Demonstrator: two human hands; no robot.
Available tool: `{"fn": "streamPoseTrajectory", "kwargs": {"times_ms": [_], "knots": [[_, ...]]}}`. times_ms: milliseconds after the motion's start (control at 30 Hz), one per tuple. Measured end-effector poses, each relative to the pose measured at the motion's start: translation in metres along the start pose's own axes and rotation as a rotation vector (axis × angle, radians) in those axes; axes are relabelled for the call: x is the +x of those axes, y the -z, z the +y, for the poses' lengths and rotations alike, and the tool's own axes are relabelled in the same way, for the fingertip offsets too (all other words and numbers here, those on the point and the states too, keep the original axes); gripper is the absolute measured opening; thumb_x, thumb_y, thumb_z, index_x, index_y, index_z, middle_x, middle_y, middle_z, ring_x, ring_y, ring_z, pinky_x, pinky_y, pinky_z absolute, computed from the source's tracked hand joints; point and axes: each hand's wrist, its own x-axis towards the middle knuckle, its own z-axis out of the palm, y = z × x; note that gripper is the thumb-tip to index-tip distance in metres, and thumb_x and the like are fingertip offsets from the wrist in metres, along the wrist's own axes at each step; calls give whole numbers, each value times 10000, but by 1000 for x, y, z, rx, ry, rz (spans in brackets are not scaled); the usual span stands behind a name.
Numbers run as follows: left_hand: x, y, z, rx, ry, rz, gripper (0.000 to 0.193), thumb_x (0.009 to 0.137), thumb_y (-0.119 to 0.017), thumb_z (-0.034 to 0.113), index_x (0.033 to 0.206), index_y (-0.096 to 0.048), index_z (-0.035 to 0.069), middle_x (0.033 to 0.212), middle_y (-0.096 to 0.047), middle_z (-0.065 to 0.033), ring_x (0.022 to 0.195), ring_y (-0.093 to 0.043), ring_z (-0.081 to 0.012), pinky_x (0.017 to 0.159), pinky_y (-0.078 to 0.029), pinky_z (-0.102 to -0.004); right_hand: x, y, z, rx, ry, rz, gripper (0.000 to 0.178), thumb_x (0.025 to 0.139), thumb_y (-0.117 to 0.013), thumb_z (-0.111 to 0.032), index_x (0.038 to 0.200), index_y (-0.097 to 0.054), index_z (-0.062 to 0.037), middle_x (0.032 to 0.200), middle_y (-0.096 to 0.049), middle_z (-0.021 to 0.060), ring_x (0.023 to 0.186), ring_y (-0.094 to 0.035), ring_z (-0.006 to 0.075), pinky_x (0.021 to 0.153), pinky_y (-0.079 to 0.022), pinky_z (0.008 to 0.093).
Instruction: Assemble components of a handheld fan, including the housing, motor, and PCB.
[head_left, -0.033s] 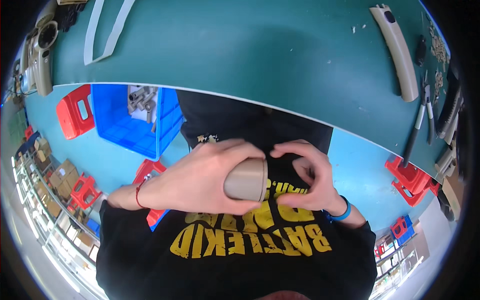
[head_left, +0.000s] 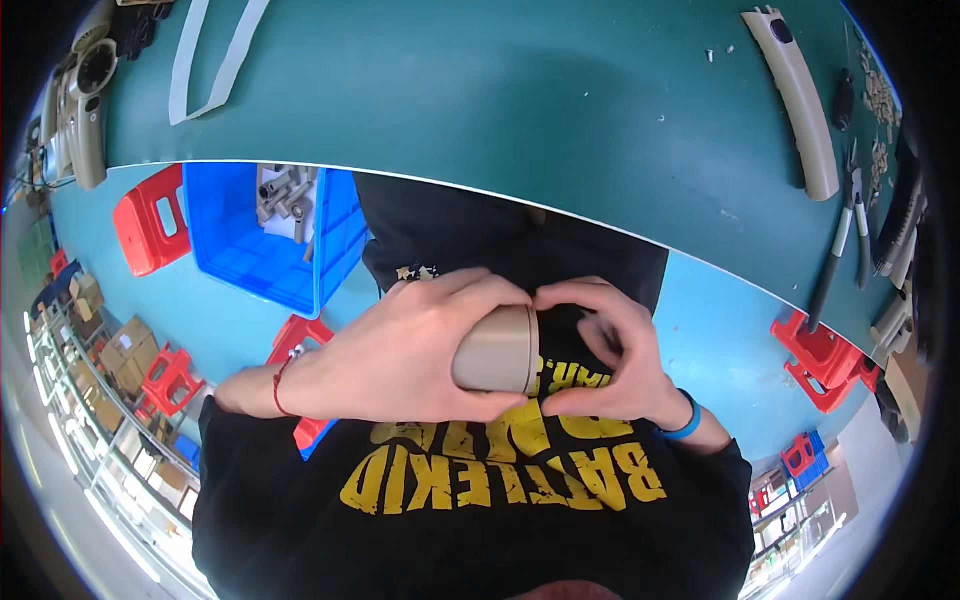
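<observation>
My left hand (head_left: 410, 345) is wrapped around a beige, cup-shaped cylindrical housing (head_left: 497, 350) in front of my chest, thumb below and fingers above. The rimmed end of the housing points right. Close to that rim, my right hand (head_left: 625, 350) curves in a C shape, thumb and forefinger apart with nothing visible between them. Its fingertips are at the rim's edge; whether they touch it I cannot tell.
A green table (head_left: 450, 100) lies ahead, with a curved beige handle shell (head_left: 797, 105), pliers (head_left: 848, 215) and a white strap (head_left: 215, 100). Below its edge at left stands a blue crate (head_left: 255, 265) holding grey-beige parts (head_left: 285, 200). Red stools (head_left: 150, 222) stand on the floor.
My right hand has shifted slightly left, so its thumb and forefinger are nearer the housing's rim. My left hand and the housing have moved very slightly.
</observation>
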Motion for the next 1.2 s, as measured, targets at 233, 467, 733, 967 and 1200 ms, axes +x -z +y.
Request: {"fn": "streamPoseTrajectory", "kwargs": {"times_ms": [233,467,733,967,1200], "knots": [[-1,-4,3,63,29,48,616,713,-824,272,1157,-497,-1,1017,-619,-196,884,-666,-369,750,-561,-394,8,-6,-18,93,-295,-37,718,602,-926,-225,1192,-577,-10,1104,-616,6,613,-402,-16,501,-242,154],[-6,-11,3,12,28,45,630,712,-821,263,1183,-502,-8,1026,-610,-187,888,-659,-362,751,-559,-397,-1,-2,-16,94,-262,-115,634,649,-891,-211,1153,-565,-6,1092,-625,112,1008,-639,213,895,-503,298],[-9,-14,5,57,-33,11,650,642,-857,234,1184,-576,12,991,-599,-125,809,-659,-270,672,-564,-330,-10,-9,-7,165,-141,-97,642,596,-897,-215,1100,-561,-2,999,-541,114,864,-599,208,773,-508,285],[-11,-13,13,64,-32,-23,647,651,-855,235,1187,-574,7,987,-602,-130,809,-662,-272,667,-560,-334,-14,-11,-9,183,-127,-91,645,590,-899,-222,1090,-552,-10,999,-516,107,851,-591,198,725,-510,285],[-20,-19,15,91,-53,-12,645,640,-860,223,1173,-579,-5,1008,-611,-149,824,-663,-286,686,-562,-347,-23,-20,-9,237,-143,-86,639,584,-896,-200,1085,-532,-42,1002,-503,99,767,-590,184,617,-510,258]]}}
